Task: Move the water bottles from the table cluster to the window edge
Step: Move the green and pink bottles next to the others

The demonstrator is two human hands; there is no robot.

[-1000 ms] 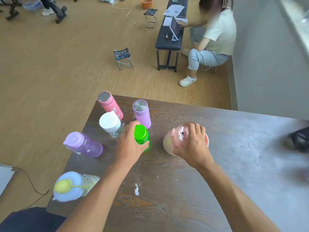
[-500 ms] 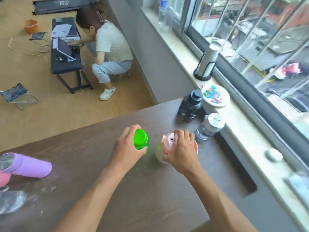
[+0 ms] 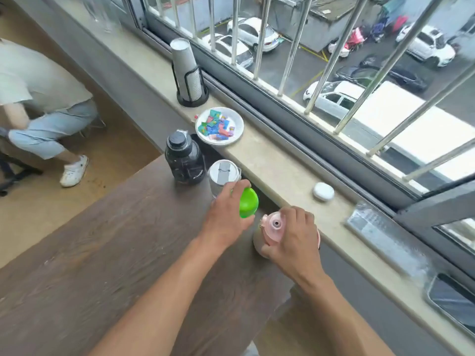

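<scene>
We have our left hand (image 3: 226, 217) wrapped round the neck of the green-capped bottle (image 3: 248, 202), fingers curled closed under the cap, and our right hand (image 3: 293, 236) clamped over the top of the pink bottle (image 3: 273, 227), fingers spread across its lid; both bottles sit at the table's (image 3: 108, 253) far edge, right against the window sill (image 3: 277, 160), though we cannot tell whether their bases rest on the wood or hang just above it; just beyond our left hand a clear bottle with a white lid (image 3: 223, 173) and a dark bottle (image 3: 183, 160) stand beside each other at that same edge, so by our reckoning two are already placed and these two are about to join them; the sill beyond our hands carries a plate of sweets (image 3: 219, 126), a stack of paper cups (image 3: 186, 70) and a small white case (image 3: 323, 191), none of it in the way; the table near our forearms shows no other bottles, and what remains of the cluster lies outside this view, so we judge the task partly done and cannot count what is left.
</scene>
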